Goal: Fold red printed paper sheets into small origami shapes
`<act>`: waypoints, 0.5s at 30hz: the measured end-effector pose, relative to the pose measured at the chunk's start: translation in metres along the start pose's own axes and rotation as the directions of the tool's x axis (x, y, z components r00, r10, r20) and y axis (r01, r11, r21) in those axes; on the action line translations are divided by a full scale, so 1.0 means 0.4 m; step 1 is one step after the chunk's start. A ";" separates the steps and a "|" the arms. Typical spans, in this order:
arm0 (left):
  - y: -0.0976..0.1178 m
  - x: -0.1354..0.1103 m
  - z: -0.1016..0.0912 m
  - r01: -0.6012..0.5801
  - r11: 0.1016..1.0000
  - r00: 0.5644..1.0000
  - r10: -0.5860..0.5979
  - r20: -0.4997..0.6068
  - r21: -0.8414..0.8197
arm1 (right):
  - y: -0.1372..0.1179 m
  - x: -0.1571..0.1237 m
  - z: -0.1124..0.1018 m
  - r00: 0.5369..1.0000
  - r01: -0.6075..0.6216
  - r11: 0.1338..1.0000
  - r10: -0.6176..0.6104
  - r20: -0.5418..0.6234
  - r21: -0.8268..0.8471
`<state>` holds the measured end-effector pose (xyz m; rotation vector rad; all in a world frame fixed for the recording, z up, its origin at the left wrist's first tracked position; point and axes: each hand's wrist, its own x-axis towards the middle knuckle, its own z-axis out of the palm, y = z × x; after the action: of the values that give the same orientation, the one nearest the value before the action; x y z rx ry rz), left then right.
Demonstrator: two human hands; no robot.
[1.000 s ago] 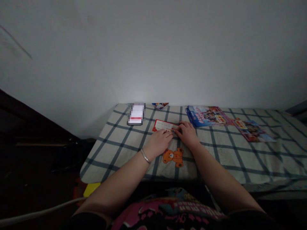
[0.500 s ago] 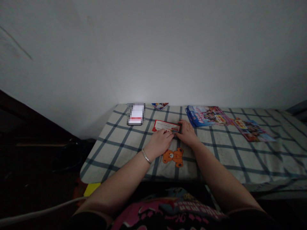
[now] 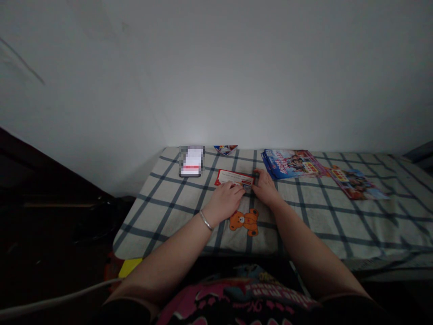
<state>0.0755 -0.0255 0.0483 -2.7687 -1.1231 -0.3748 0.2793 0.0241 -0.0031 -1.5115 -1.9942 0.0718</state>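
A folded leaflet (image 3: 236, 177), white with a red border, lies on the checked tablecloth. My left hand (image 3: 227, 198), with a silver bangle at the wrist, rests its fingers on the leaflet's near part and hides some of it. They lie over the paper, slightly bent, rather than gripping it. At the leaflet's right end is my right hand (image 3: 267, 188), its thumb and fingers apart and the fingertips beside the paper's edge. Whether the right fingertips touch the paper I cannot tell.
A phone (image 3: 191, 161) with a lit, blurred screen lies at the back left. By the wall is a small folded colourful paper (image 3: 226, 149). Stacked printed leaflets (image 3: 287, 163) lie to the right, with another leaflet (image 3: 356, 183) beyond. The checked tablecloth (image 3: 162, 212) has a bear print.
My right thumb has drawn back from the middle of the leaflet to its right end, uncovering a printed patch near its lower right corner. My left hand has barely moved.
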 end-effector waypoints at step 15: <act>0.012 0.013 0.008 0.031 0.999 0.999 -0.031 -0.013 0.028 | -0.009 -0.004 -0.004 0.999 0.041 0.999 -0.040 0.029 -0.036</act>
<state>0.0830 -0.0247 0.0466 -2.7236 -1.1607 -0.3761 0.2771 0.0210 -0.0011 -1.4997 -2.0581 0.0404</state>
